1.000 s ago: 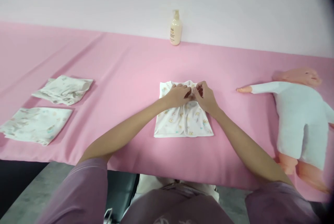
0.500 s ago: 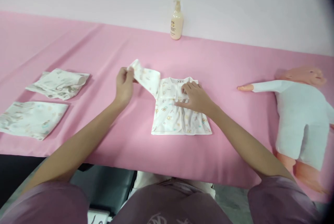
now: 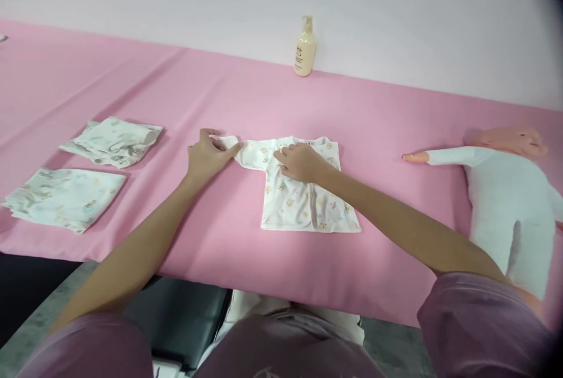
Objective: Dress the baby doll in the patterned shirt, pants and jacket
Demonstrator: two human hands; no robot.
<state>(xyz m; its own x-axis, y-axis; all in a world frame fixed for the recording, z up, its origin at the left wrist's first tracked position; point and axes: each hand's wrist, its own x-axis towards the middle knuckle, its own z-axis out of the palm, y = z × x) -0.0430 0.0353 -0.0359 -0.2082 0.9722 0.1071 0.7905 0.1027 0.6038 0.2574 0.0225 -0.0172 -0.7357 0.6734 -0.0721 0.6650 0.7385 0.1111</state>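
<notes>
A small white baby shirt (image 3: 303,202) with a tiny print lies face up on the pink table cover (image 3: 229,96), its left sleeve stretched out to the left. My left hand (image 3: 206,155) pinches the cuff of that sleeve against the table. My right hand (image 3: 301,162) rests with curled fingers on the shirt's chest near the left shoulder, pressing it down.
Two folded printed cloths (image 3: 112,141) (image 3: 64,197) lie at the left. A cream pump bottle (image 3: 305,49) stands at the back by the wall. A doll (image 3: 505,190) in a pale blue suit lies at the right. The table's front edge is close to my body.
The left sleeve, folded onto the shirt a second ago, was lifted out by my left hand and now lies flat to the left. My right hand slid left across the chest.
</notes>
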